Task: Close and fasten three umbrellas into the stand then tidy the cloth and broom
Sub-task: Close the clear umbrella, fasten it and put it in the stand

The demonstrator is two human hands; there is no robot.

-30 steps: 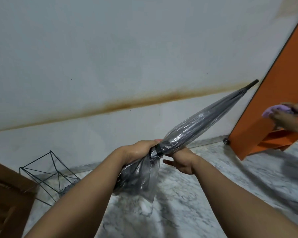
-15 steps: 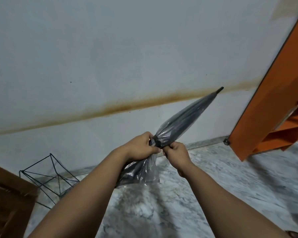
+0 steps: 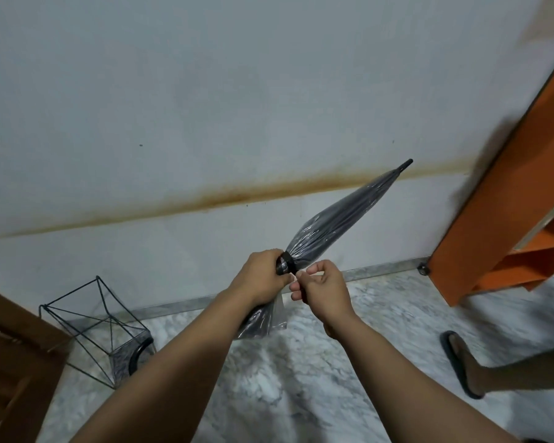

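Observation:
A folded clear grey umbrella [image 3: 343, 219] points up and to the right, its black tip near the wall's brown stain. My left hand [image 3: 263, 276] grips the gathered canopy where a black strap [image 3: 287, 263] wraps it. My right hand [image 3: 320, 289] pinches the strap's loose end just right of the left hand. The loose lower canopy hangs below my left wrist. A black wire umbrella stand [image 3: 100, 327] sits on the floor at the lower left, with a dark curved handle [image 3: 139, 350] showing inside it.
An orange shelf unit [image 3: 506, 193] leans in at the right. Another person's leg and black sandal [image 3: 464, 366] stand on the marble floor at the right. A brown wooden piece [image 3: 10, 362] fills the lower left corner.
The umbrella has swung left and its tip has dropped. My right hand moved from under the canopy to pinching the strap. The view shifted; another person's foot came into view.

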